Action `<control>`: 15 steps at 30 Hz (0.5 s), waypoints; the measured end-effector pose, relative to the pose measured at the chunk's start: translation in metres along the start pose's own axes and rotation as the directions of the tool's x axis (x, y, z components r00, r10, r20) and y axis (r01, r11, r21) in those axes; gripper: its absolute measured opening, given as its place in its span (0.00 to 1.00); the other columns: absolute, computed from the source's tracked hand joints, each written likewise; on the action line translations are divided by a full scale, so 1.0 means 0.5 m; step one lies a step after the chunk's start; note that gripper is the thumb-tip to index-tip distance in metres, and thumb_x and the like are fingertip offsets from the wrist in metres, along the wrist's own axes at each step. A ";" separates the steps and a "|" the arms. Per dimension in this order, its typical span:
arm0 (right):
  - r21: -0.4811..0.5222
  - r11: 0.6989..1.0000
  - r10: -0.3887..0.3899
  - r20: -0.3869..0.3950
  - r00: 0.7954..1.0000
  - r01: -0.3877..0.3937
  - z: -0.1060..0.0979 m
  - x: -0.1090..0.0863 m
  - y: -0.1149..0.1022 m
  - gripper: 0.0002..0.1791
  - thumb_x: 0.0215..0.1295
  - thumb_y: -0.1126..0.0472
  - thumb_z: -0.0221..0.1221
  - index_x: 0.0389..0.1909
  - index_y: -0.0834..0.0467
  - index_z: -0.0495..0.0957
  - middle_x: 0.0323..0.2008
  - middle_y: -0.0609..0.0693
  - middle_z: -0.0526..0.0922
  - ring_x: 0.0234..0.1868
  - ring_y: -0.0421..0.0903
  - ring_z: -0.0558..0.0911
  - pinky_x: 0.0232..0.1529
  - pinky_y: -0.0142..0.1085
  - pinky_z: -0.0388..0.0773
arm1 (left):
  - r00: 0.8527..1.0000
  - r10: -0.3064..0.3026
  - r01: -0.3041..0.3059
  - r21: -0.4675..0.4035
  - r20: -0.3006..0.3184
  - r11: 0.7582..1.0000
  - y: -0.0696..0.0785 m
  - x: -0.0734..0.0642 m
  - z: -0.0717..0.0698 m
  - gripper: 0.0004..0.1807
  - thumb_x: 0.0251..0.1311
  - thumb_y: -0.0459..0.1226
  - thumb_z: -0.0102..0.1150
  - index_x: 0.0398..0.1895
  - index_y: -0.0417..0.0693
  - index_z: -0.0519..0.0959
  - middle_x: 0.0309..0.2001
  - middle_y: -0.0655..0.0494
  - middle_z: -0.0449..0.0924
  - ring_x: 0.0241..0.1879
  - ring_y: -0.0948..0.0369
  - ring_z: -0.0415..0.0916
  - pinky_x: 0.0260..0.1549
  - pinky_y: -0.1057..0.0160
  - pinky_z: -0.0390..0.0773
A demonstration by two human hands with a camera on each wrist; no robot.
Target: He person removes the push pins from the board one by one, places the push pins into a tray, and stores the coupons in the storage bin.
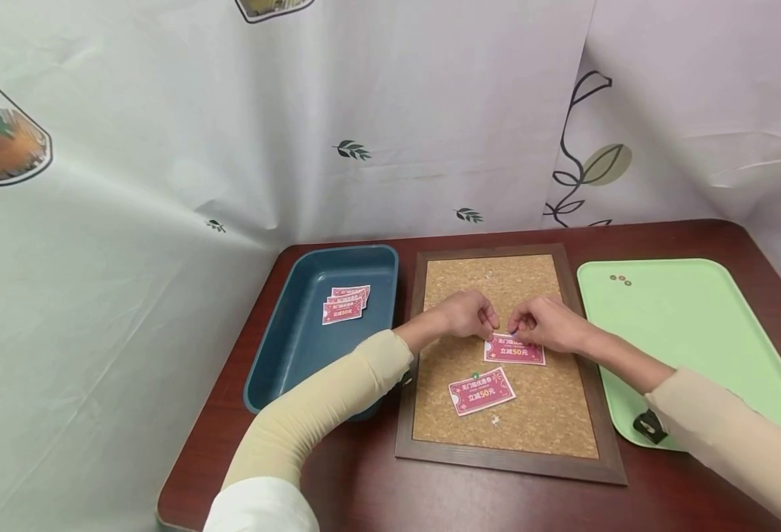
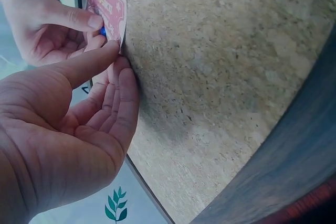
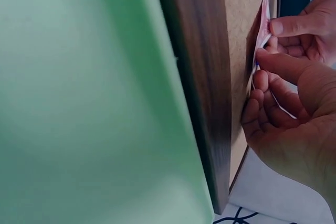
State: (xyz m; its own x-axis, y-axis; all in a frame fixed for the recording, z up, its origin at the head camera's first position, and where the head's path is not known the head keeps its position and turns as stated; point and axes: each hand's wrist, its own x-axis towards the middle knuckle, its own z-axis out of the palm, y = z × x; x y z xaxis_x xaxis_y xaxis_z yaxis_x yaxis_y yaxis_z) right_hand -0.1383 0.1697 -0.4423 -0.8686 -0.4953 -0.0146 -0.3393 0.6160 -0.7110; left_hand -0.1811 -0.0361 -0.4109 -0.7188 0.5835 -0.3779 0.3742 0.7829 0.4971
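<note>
A pink coupon (image 1: 515,353) lies against the framed cork board (image 1: 443,414), under both hands. With thumb and fingertip my left hand (image 1: 468,313) pinches its upper left corner. My right hand (image 1: 551,324) pinches a blue push pin (image 2: 103,32) between thumb and finger at the coupon's top edge. Seen from the right wrist, the coupon (image 3: 263,22) stands a little off the cork at an angle. Below it on the board, a second pink coupon (image 1: 482,393) sits slightly tilted, with a green push pin (image 1: 475,376) at its top edge.
Left of the board stands a dark blue tub (image 1: 290,369) holding several overlapping pink coupons (image 1: 343,309). At right a light green tray (image 1: 683,332) carries three small round discs (image 1: 621,278). Small clear pieces (image 1: 495,420) lie on the cork. A patterned white curtain (image 1: 430,148) hangs behind the table.
</note>
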 end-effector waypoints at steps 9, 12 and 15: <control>-0.003 1.000 0.006 0.040 0.999 -0.006 -0.003 0.007 -0.004 0.04 0.65 0.71 0.69 0.35 0.61 0.84 0.27 0.46 0.76 0.31 0.42 0.73 0.31 0.34 0.69 | 1.000 0.013 -0.013 0.017 -0.008 1.000 -0.001 0.001 0.003 0.07 0.62 0.33 0.76 0.41 0.45 0.88 0.32 0.61 0.85 0.33 0.69 0.77 0.35 0.73 0.74; 0.003 1.000 0.012 0.046 0.999 -0.012 -0.001 0.008 -0.003 0.04 0.66 0.71 0.69 0.35 0.62 0.84 0.27 0.46 0.77 0.31 0.42 0.73 0.31 0.33 0.70 | 1.000 0.007 -0.007 0.020 -0.008 1.000 0.001 0.000 0.002 0.07 0.62 0.33 0.76 0.41 0.45 0.88 0.33 0.61 0.85 0.33 0.69 0.78 0.36 0.74 0.74; 0.013 1.000 0.005 0.042 0.999 -0.005 -0.001 0.007 0.000 0.04 0.65 0.71 0.69 0.35 0.63 0.83 0.27 0.47 0.77 0.31 0.42 0.74 0.31 0.33 0.70 | 1.000 -0.003 0.003 0.021 -0.009 1.000 0.003 -0.001 0.002 0.07 0.62 0.33 0.76 0.41 0.46 0.88 0.33 0.62 0.85 0.33 0.69 0.78 0.36 0.74 0.74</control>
State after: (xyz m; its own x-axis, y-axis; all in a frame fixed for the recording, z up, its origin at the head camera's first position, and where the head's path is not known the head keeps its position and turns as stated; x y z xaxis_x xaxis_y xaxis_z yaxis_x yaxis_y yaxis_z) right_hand -0.1417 0.1684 -0.4420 -0.8543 -0.5177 -0.0473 -0.3300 0.6104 -0.7201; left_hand -0.1798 -0.0351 -0.4108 -0.7250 0.5794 -0.3724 0.3843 0.7889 0.4795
